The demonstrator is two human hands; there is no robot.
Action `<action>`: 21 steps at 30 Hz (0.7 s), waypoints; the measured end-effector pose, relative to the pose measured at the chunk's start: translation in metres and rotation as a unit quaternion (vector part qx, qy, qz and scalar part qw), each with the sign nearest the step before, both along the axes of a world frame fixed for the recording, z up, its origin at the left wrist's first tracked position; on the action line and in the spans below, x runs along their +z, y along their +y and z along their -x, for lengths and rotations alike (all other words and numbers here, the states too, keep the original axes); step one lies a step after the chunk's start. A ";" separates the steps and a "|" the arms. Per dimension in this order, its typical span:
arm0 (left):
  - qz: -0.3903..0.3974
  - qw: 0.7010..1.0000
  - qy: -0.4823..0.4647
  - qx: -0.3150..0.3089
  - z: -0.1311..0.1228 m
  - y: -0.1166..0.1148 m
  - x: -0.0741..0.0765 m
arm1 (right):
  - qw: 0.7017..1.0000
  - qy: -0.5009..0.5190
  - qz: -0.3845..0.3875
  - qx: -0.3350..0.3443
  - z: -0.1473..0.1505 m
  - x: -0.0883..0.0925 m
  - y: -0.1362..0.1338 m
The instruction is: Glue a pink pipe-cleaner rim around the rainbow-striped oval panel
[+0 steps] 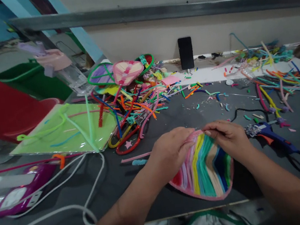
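Observation:
Near the front edge of the dark table I hold a rounded panel of pipe cleaners [202, 169], striped in red, pink, yellow, teal, beige, blue and green with a pink border. My left hand [172, 153] grips its upper left edge, thumb pressed on the front. At the top right edge my right hand [227, 138] pinches the rim between thumb and fingers. Parts of the panel's sides are hidden behind both hands. Just left of my left hand lie a pink pipe cleaner [136, 157] and a short blue piece [139, 162].
A blue glue gun [276, 137] with its cord lies to the right. Left are a purple device [26, 187], white cable [104, 174], green sheet [104, 131] and red-handled scissors [129, 143]. Behind stand a bottle [64, 73] and phone [186, 53], among scattered pipe cleaners [297, 80].

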State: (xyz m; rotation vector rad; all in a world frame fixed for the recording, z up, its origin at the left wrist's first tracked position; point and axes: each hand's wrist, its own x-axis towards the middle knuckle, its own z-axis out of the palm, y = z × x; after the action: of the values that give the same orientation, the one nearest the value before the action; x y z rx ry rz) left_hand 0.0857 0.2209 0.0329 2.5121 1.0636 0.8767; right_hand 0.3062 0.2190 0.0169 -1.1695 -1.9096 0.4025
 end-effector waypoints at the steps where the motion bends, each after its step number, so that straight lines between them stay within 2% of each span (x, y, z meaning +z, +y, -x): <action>1: -0.007 1.000 0.001 0.000 -0.002 -0.001 -0.001 | 1.000 0.000 0.003 0.002 0.001 -0.001 0.000; 6: -0.039 0.999 0.027 0.018 -0.003 -0.001 -0.005 | 1.000 0.004 -0.002 0.011 0.003 -0.002 -0.001; 13: -0.076 0.996 0.036 -0.002 -0.004 -0.002 -0.009 | 1.000 -0.012 -0.007 0.025 0.006 -0.002 -0.004; 21: -0.072 0.997 0.007 0.007 -0.006 -0.005 -0.012 | 0.999 -0.024 -0.021 0.044 0.008 -0.003 -0.005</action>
State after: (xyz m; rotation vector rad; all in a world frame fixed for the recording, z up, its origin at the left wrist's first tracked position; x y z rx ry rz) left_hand 0.0915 0.2163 0.0213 2.6336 1.0600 0.9725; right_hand 0.2984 0.2143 0.0141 -1.0799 -2.0064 0.3827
